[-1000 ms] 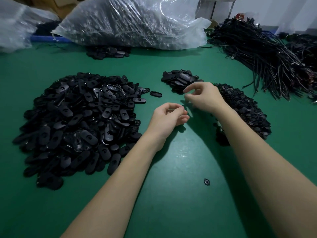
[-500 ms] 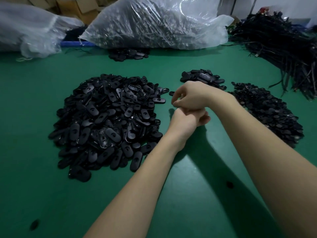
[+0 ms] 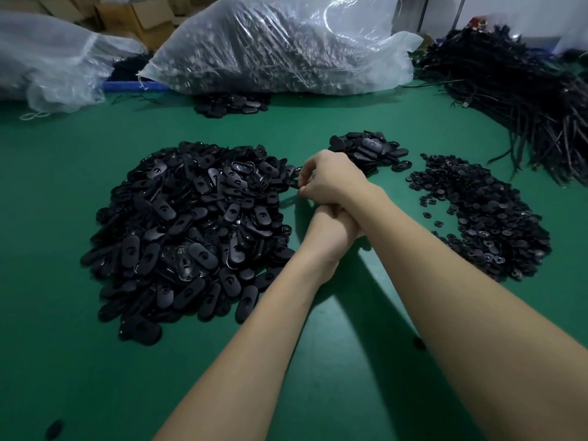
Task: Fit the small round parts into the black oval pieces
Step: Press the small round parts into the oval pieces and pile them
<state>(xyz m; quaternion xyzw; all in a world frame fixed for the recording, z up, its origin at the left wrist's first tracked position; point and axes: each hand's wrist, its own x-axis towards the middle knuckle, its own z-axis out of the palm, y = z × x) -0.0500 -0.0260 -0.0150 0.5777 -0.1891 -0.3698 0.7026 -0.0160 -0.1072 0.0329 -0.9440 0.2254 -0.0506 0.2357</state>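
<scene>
While right hand (image 3: 334,181) crossed over left hand (image 3: 332,232), pinching an oval (image 3: 294,185) off the pile (image 3: 191,224); left grip hidden. Next: press a round part in.

Probably a small factory assembly bench: a green table (image 3: 63,313) heaped with black oval pieces (image 3: 191,224), bulk plastic sacks (image 3: 286,46) behind it, cable bundles (image 3: 515,100) at its right.

- No readable text, labels, brands or numbers anywhere.
- Cardboard boxes (image 3: 127,14) at back: no legible print.
- Plastic bags (image 3: 286,43): unmarked.
- Black oval pieces (image 3: 191,224): moulded marks only, not readable.
</scene>
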